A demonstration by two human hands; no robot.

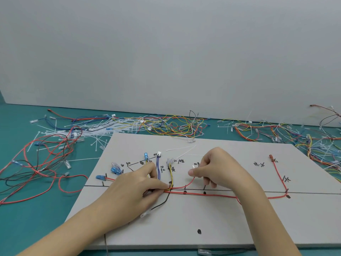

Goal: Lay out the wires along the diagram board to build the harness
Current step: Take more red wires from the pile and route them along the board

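1. Tangle of loose red and black wires (pixel 36 169) sprawls over the teal tabletop (pixel 22 228) at the left of the frame, with a heap of white plastic cable ties (pixel 96 132) above it.
2. Blue translucent plastic terminals (pixel 115 168) sit at the left-centre of the pale grey diagram board (pixel 184 228), a flat matte sheet marked with black lines, dots and handwritten labels.
3. The left hand (pixel 132 191) lies low on the board at centre, thumb and fingertips pinching the gathered wire bundle (pixel 170 187) of red, yellow and black strands against the drawn trunk line.
4. The right hand (pixel 219 169), right of centre, is curled, thumb and forefinger pinching the clear-capped end of a thin red wire (pixel 190 182) that curves up from the trunk.
5. A long red wire (pixel 217 195) runs along the line to the board's right side, rising to a red terminal (pixel 270 156).
6. These wires look light, limp and springy; I judge they want holding near each bend or just behind the terminal, or they will slide off the smooth board.
7. More multicoloured wires (pixel 276 133) pile at the upper right.
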